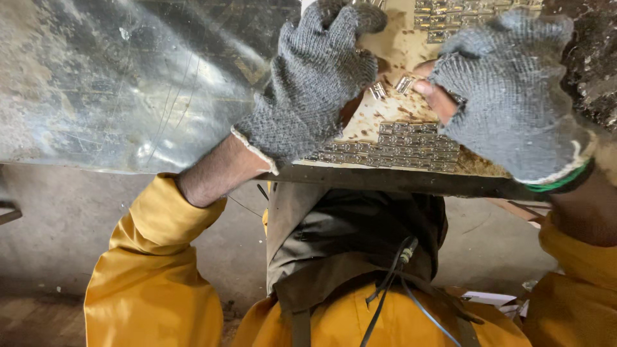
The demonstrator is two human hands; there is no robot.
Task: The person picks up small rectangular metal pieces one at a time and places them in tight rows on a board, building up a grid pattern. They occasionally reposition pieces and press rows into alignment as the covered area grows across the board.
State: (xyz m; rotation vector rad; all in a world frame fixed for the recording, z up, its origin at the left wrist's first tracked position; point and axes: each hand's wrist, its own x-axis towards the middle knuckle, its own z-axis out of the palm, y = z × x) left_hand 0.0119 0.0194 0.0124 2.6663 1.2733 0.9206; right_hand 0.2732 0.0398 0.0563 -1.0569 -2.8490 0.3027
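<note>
Both my hands wear grey knitted gloves with cut fingertips. My left hand [315,83] rests curled on a stained beige board [392,48], its fingertips beside a small shiny metal piece [378,90]. My right hand [508,90] pinches a second small metal piece [403,83] between thumb and fingers. Below them, neat rows of the same metal pieces [392,151] lie along the board's near edge. More rows of metal pieces [463,16] sit at the top.
A worn, scratched metal sheet [128,83] covers the left. A dark metal bench edge [398,183] runs under the board. Below it are my yellow sleeves, a dark apron [353,238], cables and a concrete floor [58,225].
</note>
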